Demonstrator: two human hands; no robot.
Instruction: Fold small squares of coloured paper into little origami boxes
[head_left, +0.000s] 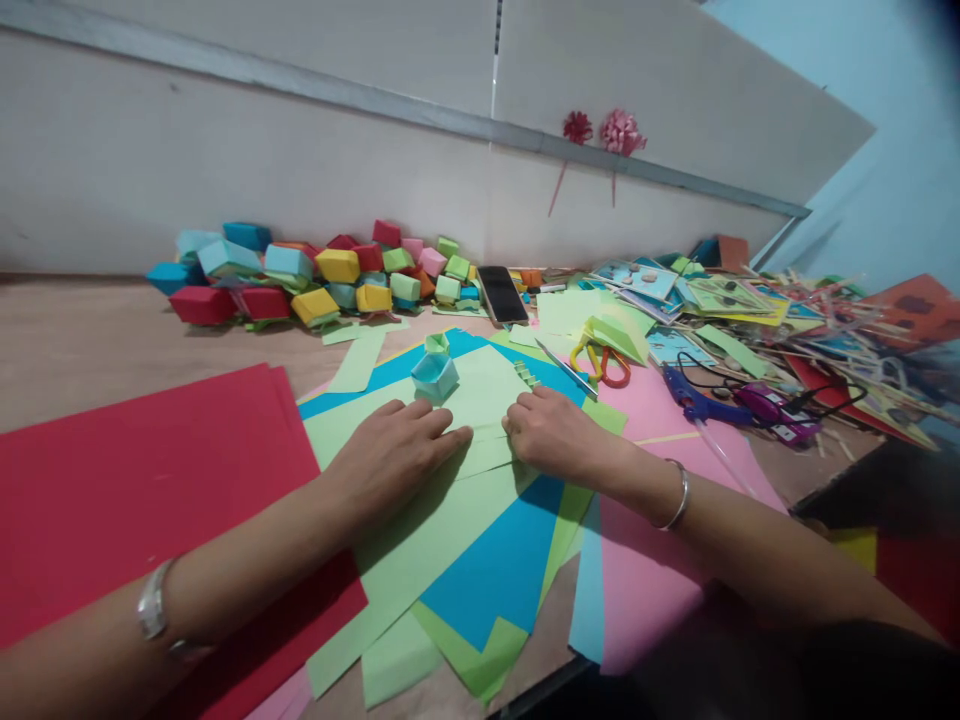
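My left hand lies palm down on light green paper, its fingers stretched out and pressing on a narrow light green paper strip. At the strip's right end my right hand is closed, fingertips curled together on it. Just beyond my left fingers stands a small light blue folded paper box, with a smaller green folded paper box behind it. Small green folded paper pieces lie beyond my right hand. Blue paper shows beneath the green sheets.
Red sheets lie left, pink sheets right. Colourful paper boxes are heaped by the wall near a phone. Scissors, a pen, a blue glue gun and cluttered cards lie right.
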